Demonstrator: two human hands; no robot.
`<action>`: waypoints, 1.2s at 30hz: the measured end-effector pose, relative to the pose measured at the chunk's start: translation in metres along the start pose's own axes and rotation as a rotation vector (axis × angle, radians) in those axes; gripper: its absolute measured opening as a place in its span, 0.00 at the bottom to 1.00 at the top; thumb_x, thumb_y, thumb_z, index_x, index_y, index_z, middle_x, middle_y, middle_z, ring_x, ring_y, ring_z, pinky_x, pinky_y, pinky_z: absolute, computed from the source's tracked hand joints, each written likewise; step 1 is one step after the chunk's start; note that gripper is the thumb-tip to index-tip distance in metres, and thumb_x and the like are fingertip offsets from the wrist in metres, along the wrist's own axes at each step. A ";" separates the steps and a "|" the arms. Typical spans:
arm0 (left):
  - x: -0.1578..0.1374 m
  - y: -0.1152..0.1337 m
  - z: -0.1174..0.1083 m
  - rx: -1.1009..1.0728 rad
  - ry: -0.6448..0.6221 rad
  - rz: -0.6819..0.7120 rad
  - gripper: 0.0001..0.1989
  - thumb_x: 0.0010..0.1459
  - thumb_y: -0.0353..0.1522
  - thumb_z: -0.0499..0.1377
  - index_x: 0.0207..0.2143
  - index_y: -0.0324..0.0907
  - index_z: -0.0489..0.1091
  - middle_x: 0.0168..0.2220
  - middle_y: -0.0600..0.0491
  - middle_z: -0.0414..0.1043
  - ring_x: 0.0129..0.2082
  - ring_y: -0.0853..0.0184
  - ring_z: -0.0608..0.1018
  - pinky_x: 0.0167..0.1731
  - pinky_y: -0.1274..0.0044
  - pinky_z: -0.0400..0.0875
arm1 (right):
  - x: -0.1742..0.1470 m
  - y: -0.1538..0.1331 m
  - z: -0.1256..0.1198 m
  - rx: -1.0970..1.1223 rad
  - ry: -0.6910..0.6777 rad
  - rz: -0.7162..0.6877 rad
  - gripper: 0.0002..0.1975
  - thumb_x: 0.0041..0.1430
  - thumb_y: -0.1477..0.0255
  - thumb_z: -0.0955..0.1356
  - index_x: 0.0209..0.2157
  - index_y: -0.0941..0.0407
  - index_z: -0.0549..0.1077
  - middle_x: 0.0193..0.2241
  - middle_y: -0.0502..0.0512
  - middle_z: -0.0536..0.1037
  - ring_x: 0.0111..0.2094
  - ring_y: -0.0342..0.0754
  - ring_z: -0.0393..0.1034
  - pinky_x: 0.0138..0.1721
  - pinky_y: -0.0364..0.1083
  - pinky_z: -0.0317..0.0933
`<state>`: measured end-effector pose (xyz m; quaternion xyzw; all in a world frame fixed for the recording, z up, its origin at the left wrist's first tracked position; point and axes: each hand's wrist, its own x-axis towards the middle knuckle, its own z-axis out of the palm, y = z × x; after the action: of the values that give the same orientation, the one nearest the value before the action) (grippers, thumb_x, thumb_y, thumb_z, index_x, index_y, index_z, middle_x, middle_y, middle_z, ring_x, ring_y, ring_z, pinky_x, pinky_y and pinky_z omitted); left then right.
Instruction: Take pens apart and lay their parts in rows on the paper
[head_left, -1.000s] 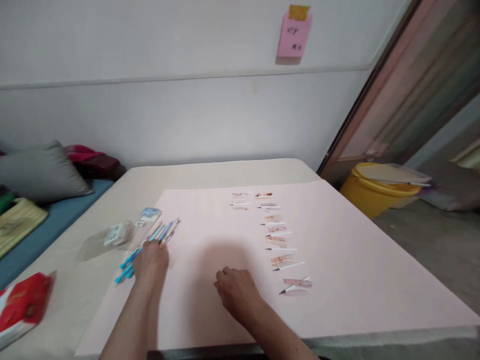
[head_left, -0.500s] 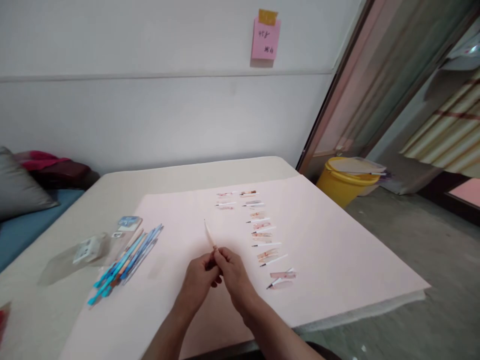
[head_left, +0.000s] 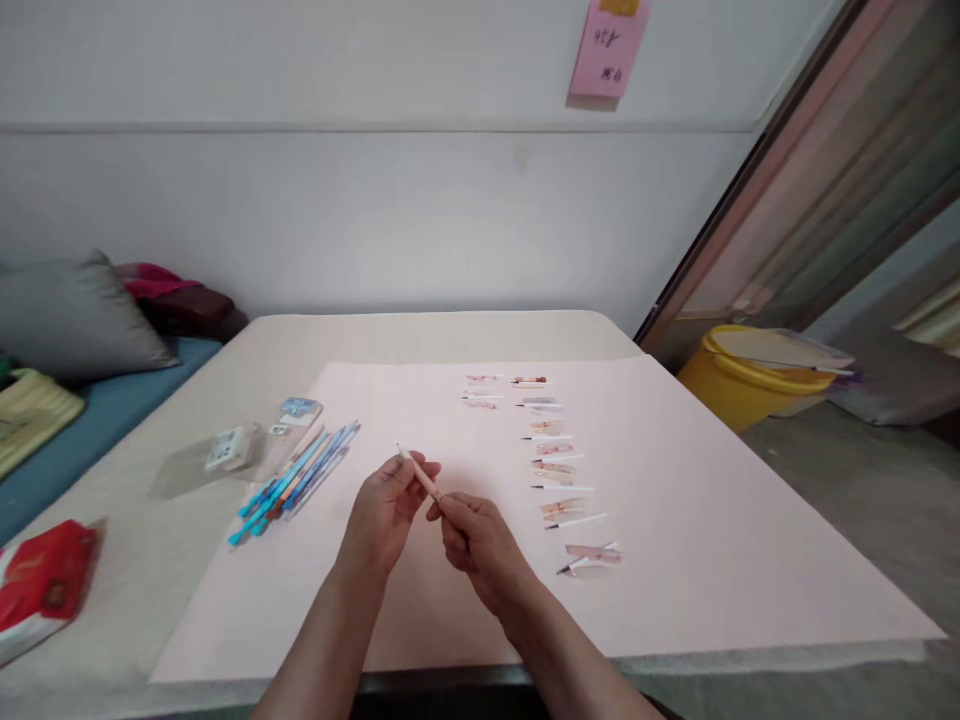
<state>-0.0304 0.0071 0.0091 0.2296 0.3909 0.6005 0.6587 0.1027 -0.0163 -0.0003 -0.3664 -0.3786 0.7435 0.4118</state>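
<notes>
The broad pale-pink rectangular sheet looks matt and smooth, paper or thin cloth. Above it, the slim pale-peach pen looks like smooth plastic. On the sheet's left side, the long blue-and-turquoise pens look plastic. Farther left of it, the red-and-white packet resembles soft plastic film; beyond its right edge, the round yellow bucket looks like smooth plastic.

Pen: near end covered by right hand. Red packet, grey cushion: cut by left edge. Tape: cropped at top. Pink note: lower writing perhaps characters, too small to read.
</notes>
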 end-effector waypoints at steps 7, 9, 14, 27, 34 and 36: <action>0.002 -0.002 -0.001 0.065 0.100 0.111 0.11 0.47 0.32 0.65 0.22 0.37 0.67 0.24 0.53 0.70 0.31 0.69 0.74 0.37 0.76 0.68 | -0.001 0.001 0.005 -0.472 0.179 -0.207 0.13 0.58 0.65 0.62 0.26 0.59 0.70 0.15 0.44 0.59 0.18 0.38 0.51 0.20 0.40 0.44; 0.001 0.001 -0.001 0.045 0.068 0.064 0.08 0.49 0.33 0.64 0.30 0.37 0.71 0.32 0.48 0.73 0.38 0.65 0.75 0.38 0.73 0.69 | -0.001 0.000 0.004 -0.384 0.156 -0.153 0.12 0.58 0.65 0.62 0.27 0.58 0.69 0.14 0.43 0.58 0.17 0.37 0.49 0.19 0.40 0.42; -0.003 0.006 -0.001 -0.055 -0.033 -0.012 0.12 0.52 0.32 0.62 0.39 0.36 0.71 0.40 0.42 0.74 0.44 0.60 0.74 0.44 0.69 0.67 | -0.003 -0.005 0.000 -0.043 -0.009 0.001 0.13 0.58 0.63 0.62 0.30 0.58 0.68 0.12 0.42 0.57 0.13 0.36 0.42 0.16 0.40 0.35; -0.003 -0.002 0.004 0.116 0.087 0.121 0.10 0.44 0.30 0.66 0.21 0.37 0.66 0.22 0.57 0.65 0.29 0.72 0.72 0.37 0.77 0.67 | -0.005 0.002 0.001 -0.778 0.200 -0.327 0.12 0.60 0.65 0.61 0.26 0.56 0.64 0.17 0.45 0.61 0.20 0.39 0.52 0.22 0.41 0.44; -0.006 0.004 0.006 0.033 -0.073 -0.030 0.12 0.49 0.32 0.63 0.37 0.37 0.73 0.37 0.45 0.72 0.43 0.60 0.73 0.43 0.70 0.66 | -0.003 -0.007 -0.002 -0.557 0.124 -0.204 0.12 0.61 0.66 0.60 0.25 0.56 0.64 0.16 0.44 0.59 0.19 0.39 0.52 0.21 0.40 0.47; -0.005 0.003 0.007 0.044 -0.038 0.028 0.07 0.47 0.29 0.65 0.30 0.37 0.72 0.31 0.50 0.71 0.38 0.66 0.74 0.40 0.75 0.66 | -0.005 -0.007 -0.002 -0.603 0.135 -0.237 0.12 0.60 0.65 0.60 0.25 0.56 0.63 0.16 0.44 0.60 0.19 0.39 0.52 0.22 0.40 0.47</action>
<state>-0.0264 0.0039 0.0165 0.2610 0.3883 0.5963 0.6523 0.1087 -0.0172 0.0058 -0.4739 -0.5936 0.5186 0.3926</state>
